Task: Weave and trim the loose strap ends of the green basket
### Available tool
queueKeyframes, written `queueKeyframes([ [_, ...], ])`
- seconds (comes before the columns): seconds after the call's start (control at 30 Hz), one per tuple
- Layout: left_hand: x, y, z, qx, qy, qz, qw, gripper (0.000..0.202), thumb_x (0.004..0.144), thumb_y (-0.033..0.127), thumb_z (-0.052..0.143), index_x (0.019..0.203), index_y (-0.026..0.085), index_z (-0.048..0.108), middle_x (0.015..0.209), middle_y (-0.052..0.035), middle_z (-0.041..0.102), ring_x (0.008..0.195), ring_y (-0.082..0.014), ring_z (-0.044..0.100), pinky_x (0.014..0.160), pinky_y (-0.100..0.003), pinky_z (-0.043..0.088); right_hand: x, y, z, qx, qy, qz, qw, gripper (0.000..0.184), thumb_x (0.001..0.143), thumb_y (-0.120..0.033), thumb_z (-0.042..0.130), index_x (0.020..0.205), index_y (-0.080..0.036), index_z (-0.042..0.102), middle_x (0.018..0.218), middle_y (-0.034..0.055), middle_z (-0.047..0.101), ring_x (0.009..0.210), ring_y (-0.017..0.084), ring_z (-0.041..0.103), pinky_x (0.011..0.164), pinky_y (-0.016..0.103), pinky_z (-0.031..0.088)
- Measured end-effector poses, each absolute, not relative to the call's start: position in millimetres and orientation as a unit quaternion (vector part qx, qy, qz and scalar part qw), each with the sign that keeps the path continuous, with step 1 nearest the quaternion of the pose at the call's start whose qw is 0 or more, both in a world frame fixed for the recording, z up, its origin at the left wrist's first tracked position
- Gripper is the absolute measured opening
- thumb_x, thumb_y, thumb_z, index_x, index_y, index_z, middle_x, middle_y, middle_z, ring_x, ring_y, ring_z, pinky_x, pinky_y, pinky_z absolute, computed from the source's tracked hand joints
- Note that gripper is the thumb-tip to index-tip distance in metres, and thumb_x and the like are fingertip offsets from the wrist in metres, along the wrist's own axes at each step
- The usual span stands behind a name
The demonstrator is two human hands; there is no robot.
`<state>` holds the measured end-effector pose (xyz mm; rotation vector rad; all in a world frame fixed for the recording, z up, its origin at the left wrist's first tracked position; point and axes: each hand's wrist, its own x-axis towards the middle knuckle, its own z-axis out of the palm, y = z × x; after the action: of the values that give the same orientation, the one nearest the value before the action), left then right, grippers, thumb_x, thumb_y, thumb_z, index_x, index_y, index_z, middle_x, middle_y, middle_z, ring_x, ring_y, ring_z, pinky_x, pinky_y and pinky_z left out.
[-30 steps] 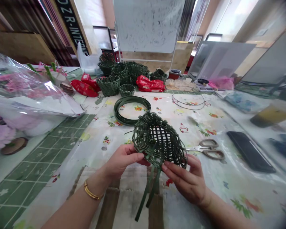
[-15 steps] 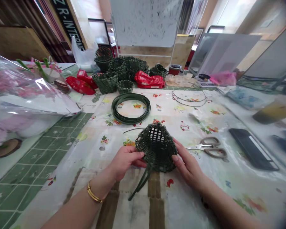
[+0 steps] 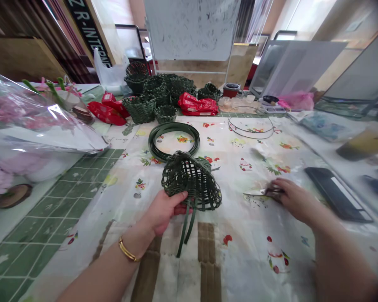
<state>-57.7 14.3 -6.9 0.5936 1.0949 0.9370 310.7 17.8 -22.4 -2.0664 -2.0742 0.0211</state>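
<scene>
A dark green woven basket (image 3: 192,178) is tilted on its side above the table, its lattice bottom facing right. My left hand (image 3: 170,209) grips its near left rim between thumb and fingers. Two loose strips (image 3: 185,233) dangle from the weave beside that hand. On the right, my right hand (image 3: 291,199) is closed over the handles of the scissors (image 3: 256,192), whose blades point left and lie on the cloth. The fingers cover most of the handles.
Behind the basket lies a coil of green strip (image 3: 153,147). Several finished baskets (image 3: 140,110) and a red packet (image 3: 198,105) stand at the back. A black phone-like slab (image 3: 335,193) lies right of the scissors; a wrapped bouquet (image 3: 34,121) fills the left.
My right hand has let go of the basket and moved right onto the scissors. In my left hand the basket has turned and shifted slightly left.
</scene>
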Motion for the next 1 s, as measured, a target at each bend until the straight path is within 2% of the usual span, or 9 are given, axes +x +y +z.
queueKeyframes([
  [0.13, -60, 22, -7, 0.238, 0.493, 0.477, 0.687, 0.01, 0.078, 0.015, 0.066, 0.086, 0.01, 0.066, 0.08, -0.0081, 0.074, 0.068, -0.0167, 0.069, 0.063, -0.029, 0.06, 326, 19, -28, -0.749, -0.66, 0.051, 0.035, 0.051, 0.072, -0.013, 0.054, 0.122, -0.016, 0.06, 0.129, 0.0201, 0.058, 0.105, 0.037, 0.064, 0.085, 0.046, 0.051],
  [0.2, -62, 25, -8, 0.228, 0.489, 0.504, 0.674, 0.008, 0.082, 0.014, 0.062, 0.087, 0.01, 0.065, 0.084, -0.0084, 0.074, 0.072, -0.016, 0.07, 0.069, -0.029, 0.06, 321, 17, -23, -0.771, -0.633, 0.063, 0.019, 0.053, 0.077, -0.025, 0.056, 0.129, -0.012, 0.054, 0.125, 0.0256, 0.056, 0.098, 0.036, 0.067, 0.08, 0.044, 0.051],
  [0.27, -64, 27, -9, 0.225, 0.488, 0.522, 0.663, 0.009, 0.082, 0.014, 0.06, 0.089, 0.01, 0.064, 0.083, -0.0092, 0.074, 0.072, -0.0165, 0.071, 0.071, -0.03, 0.06, 317, 16, -18, -0.785, -0.613, 0.087, 0.004, 0.054, 0.079, -0.038, 0.057, 0.124, -0.009, 0.055, 0.112, 0.027, 0.061, 0.087, 0.035, 0.068, 0.073, 0.042, 0.051],
  [0.4, -66, 27, -9, 0.239, 0.5, 0.527, 0.645, 0.015, 0.079, 0.017, 0.063, 0.091, 0.009, 0.063, 0.079, -0.0103, 0.074, 0.067, -0.0181, 0.071, 0.067, -0.031, 0.059, 315, 14, -9, -0.784, -0.601, 0.155, -0.023, 0.035, 0.075, -0.04, 0.062, 0.101, -0.017, 0.06, 0.082, 0.0128, 0.069, 0.07, 0.03, 0.067, 0.062, 0.039, 0.049],
  [0.5, -64, 24, -11, 0.267, 0.515, 0.52, 0.627, 0.02, 0.077, 0.021, 0.065, 0.093, 0.01, 0.063, 0.081, -0.0093, 0.074, 0.065, -0.0178, 0.07, 0.066, -0.031, 0.058, 308, 5, 1, -0.715, -0.631, 0.298, 0.044, 0.026, 0.079, -0.039, 0.062, 0.098, -0.021, 0.057, 0.081, 0.0061, 0.068, 0.07, 0.023, 0.065, 0.061, 0.033, 0.049],
  [0.67, -59, 20, -16, 0.335, 0.55, 0.491, 0.586, 0.02, 0.073, 0.028, 0.066, 0.087, 0.014, 0.064, 0.08, -0.0052, 0.073, 0.062, -0.0166, 0.066, 0.061, -0.03, 0.055, 257, -21, 17, -0.408, -0.632, 0.628, 0.2, 0.026, 0.082, -0.035, 0.069, 0.099, -0.021, 0.054, 0.089, 0.0056, 0.065, 0.077, 0.018, 0.063, 0.066, 0.03, 0.049],
  [0.77, -58, 17, -16, 0.396, 0.577, 0.456, 0.549, 0.017, 0.07, 0.031, 0.067, 0.075, 0.015, 0.065, 0.066, -0.0012, 0.068, 0.055, -0.0149, 0.059, 0.054, -0.027, 0.049, 210, -29, 13, -0.38, -0.592, 0.668, 0.243, 0.023, 0.087, -0.033, 0.065, 0.104, -0.021, 0.055, 0.089, 0.0033, 0.062, 0.074, 0.013, 0.058, 0.065, 0.026, 0.047],
  [0.83, -58, 13, -12, 0.441, 0.591, 0.434, 0.518, 0.017, 0.068, 0.03, 0.069, 0.062, 0.016, 0.062, 0.053, 0.0013, 0.061, 0.05, -0.0127, 0.051, 0.05, -0.024, 0.04, 184, -31, 6, -0.39, -0.572, 0.672, 0.263, 0.035, 0.08, -0.03, 0.073, 0.106, -0.023, 0.05, 0.086, -0.0001, 0.059, 0.073, 0.011, 0.056, 0.066, 0.025, 0.047],
  [1.0, -56, 9, -6, 0.497, 0.609, 0.397, 0.474, 0.02, 0.064, 0.026, 0.068, 0.051, 0.017, 0.057, 0.045, 0.0032, 0.053, 0.048, -0.0104, 0.043, 0.048, -0.022, 0.03, 157, -35, -4, -0.452, -0.525, 0.663, 0.284, 0.038, 0.081, -0.042, 0.068, 0.102, -0.025, 0.042, 0.074, -0.0075, 0.046, 0.049, 0.007, 0.046, 0.043, 0.022, 0.042],
])
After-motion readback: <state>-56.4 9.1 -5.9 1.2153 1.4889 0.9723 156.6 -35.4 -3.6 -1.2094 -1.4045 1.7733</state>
